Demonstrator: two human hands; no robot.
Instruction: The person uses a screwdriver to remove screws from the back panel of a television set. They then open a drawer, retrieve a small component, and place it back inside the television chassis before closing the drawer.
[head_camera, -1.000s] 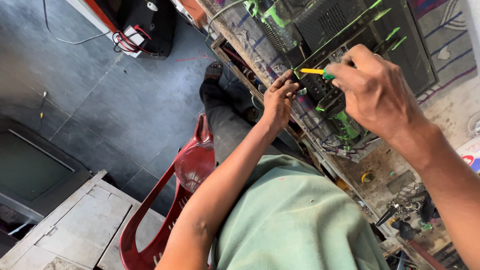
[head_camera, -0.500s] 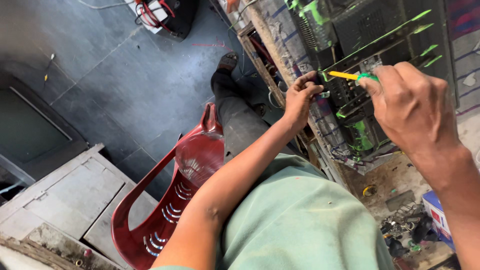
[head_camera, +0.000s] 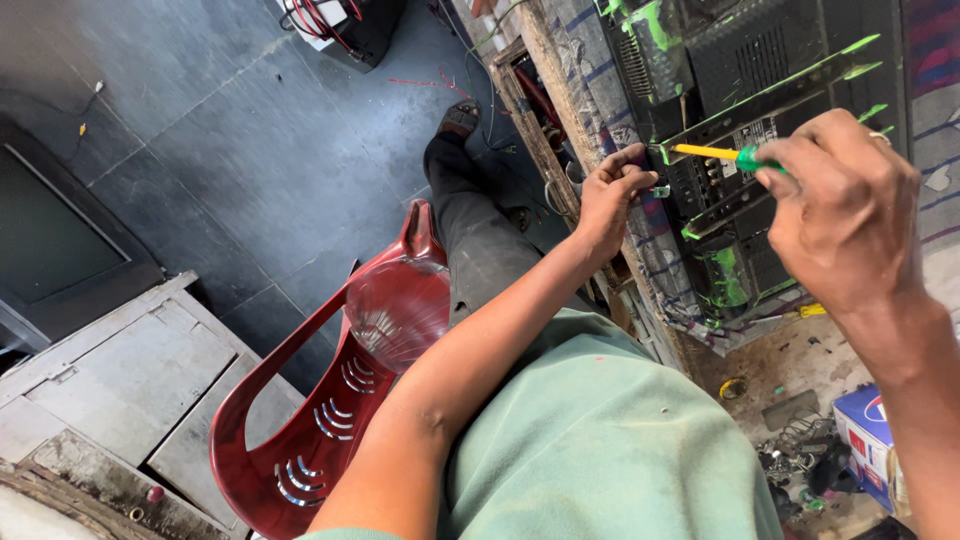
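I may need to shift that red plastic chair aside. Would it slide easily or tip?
The red plastic chair looks thin-shelled with slotted cut-outs, so probably light. On the smooth grey tiled floor it would likely slide readily. Pushed high on its backrest, it might tip rather than slide.

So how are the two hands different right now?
The right hand holds a yellow and green screwdriver; the left hand holds no tool and is curled at the edge of the black device. The right hand looks bigger, being nearer the camera; the left hand is farther away. Both are bare and busy at the same device.
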